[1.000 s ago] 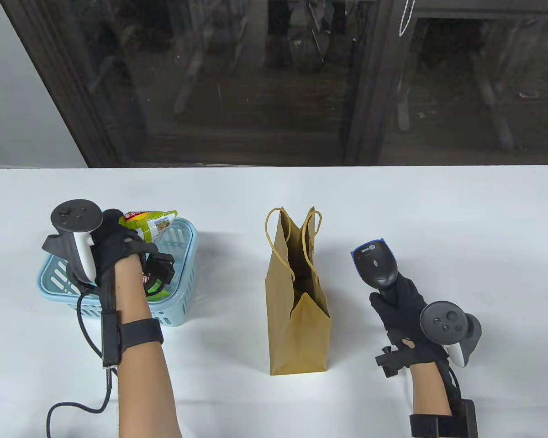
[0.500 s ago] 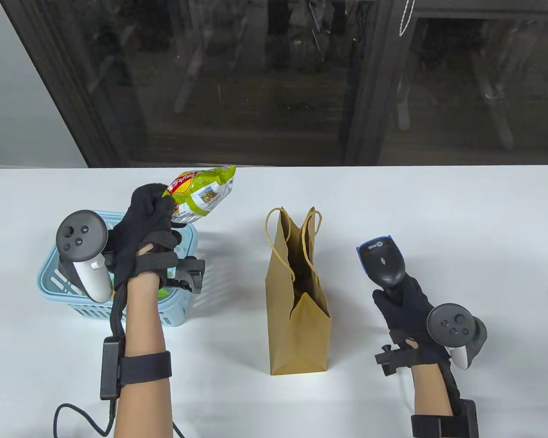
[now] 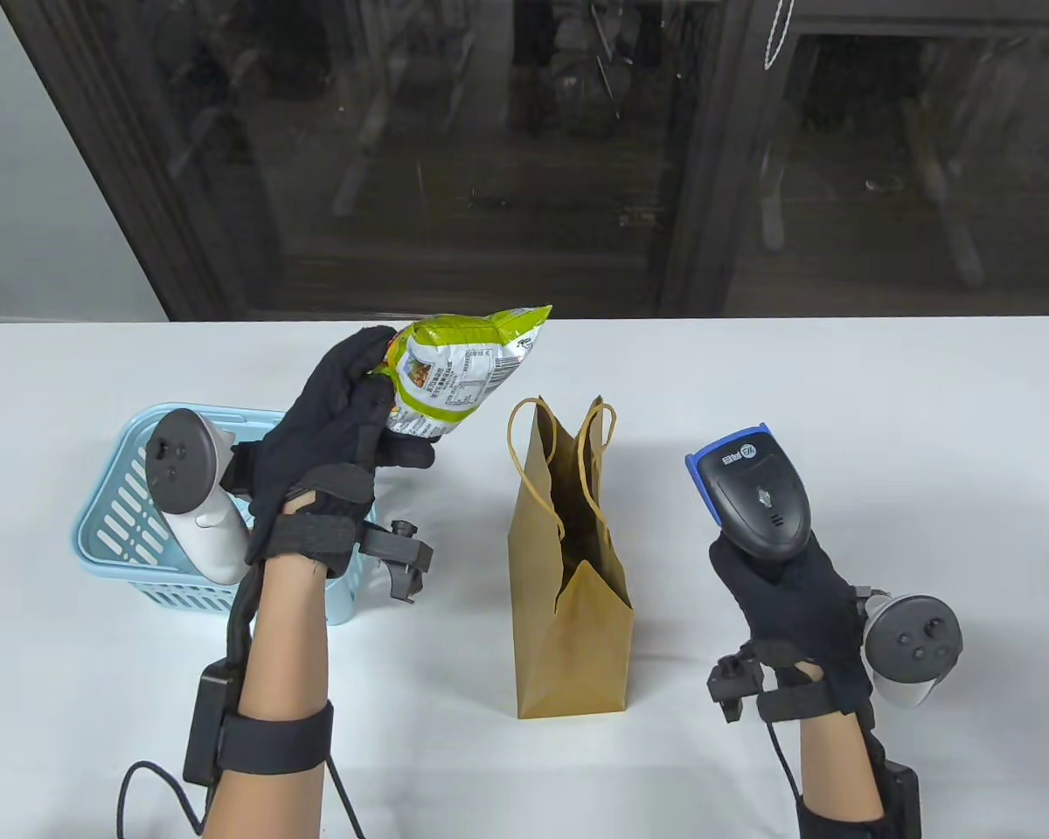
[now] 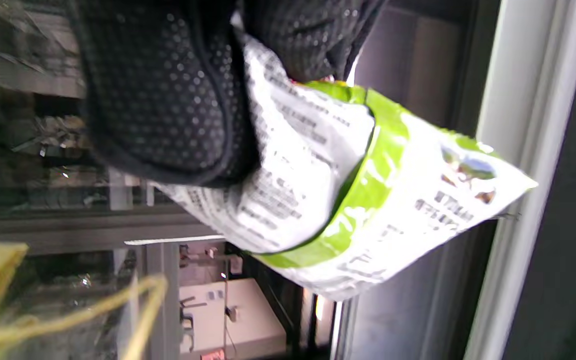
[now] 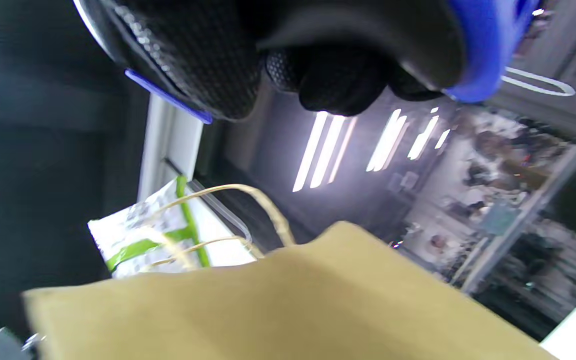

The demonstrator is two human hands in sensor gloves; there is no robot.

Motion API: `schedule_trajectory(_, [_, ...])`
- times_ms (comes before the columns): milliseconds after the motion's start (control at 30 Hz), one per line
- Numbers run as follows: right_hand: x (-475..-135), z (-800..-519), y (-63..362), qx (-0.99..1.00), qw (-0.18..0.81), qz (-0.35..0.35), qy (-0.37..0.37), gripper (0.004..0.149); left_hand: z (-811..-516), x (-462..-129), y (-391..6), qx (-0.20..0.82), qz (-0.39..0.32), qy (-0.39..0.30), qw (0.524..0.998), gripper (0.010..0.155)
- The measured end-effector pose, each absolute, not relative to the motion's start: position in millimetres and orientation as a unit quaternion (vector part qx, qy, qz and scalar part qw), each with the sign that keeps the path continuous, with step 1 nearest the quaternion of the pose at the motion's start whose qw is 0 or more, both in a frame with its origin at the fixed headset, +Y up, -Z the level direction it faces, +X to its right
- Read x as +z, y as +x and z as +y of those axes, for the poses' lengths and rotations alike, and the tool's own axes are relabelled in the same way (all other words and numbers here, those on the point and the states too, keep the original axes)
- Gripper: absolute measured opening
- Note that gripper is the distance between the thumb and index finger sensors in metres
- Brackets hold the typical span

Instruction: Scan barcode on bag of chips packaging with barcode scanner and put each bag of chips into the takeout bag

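Observation:
My left hand (image 3: 350,419) grips a green and white bag of chips (image 3: 455,371) in the air, just left of the takeout bag, its printed white back turned up and to the right. The left wrist view shows the same bag of chips (image 4: 348,200) under the gloved fingers (image 4: 168,95). The brown paper takeout bag (image 3: 568,559) stands upright and open at the table's middle. My right hand (image 3: 787,594) holds a black barcode scanner (image 3: 752,494) with a blue front rim, raised to the right of the takeout bag (image 5: 278,305), its head pointing up and left.
A light blue plastic basket (image 3: 140,489) sits at the left, behind my left wrist; its contents are hidden. The white table (image 3: 839,384) ends at a dark glass wall behind. A cable trails from my left forearm.
My left hand lifted the bag of chips out of the basket and carried it right toward the takeout bag, turning its back face up. My right hand raised the scanner slightly.

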State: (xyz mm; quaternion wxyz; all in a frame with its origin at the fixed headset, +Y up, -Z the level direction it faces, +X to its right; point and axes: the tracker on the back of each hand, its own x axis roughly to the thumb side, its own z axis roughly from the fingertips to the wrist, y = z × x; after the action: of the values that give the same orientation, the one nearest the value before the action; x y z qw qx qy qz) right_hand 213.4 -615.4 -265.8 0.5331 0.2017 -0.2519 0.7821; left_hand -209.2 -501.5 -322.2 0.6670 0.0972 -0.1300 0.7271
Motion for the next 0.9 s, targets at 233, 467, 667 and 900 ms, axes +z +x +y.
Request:
schedule_trajectory(233, [-236.1, -570.6, 188.9, 0.797, 0.48, -0.27, 0.249, 0.057, -477.0, -287.3, -181.2, 0.682, -0.203, 0.102, 0.695, 0.043])
schedule_trajectory(467, [-221.5, -563.9, 176.2, 0.806, 0.444, -0.282, 0.272, 0.056, -471.8, -272.1, -153.7, 0.634, -0.23, 0.102, 0.732, 0.043])
schedule_trajectory(667, [-228.2, -574.0, 187.1, 0.809, 0.445, -0.32, 0.212, 0.055, -472.2, -269.9, -153.5, 0.619, -0.214, 0.138, 0.743, 0.042])
schedule_trajectory(900, [-253.2, -608.3, 212.5, 0.857, 0.362, -0.353, 0.102, 0.055, -475.3, -273.1, -172.2, 0.61, -0.153, 0.226, 0.744, 0.041])
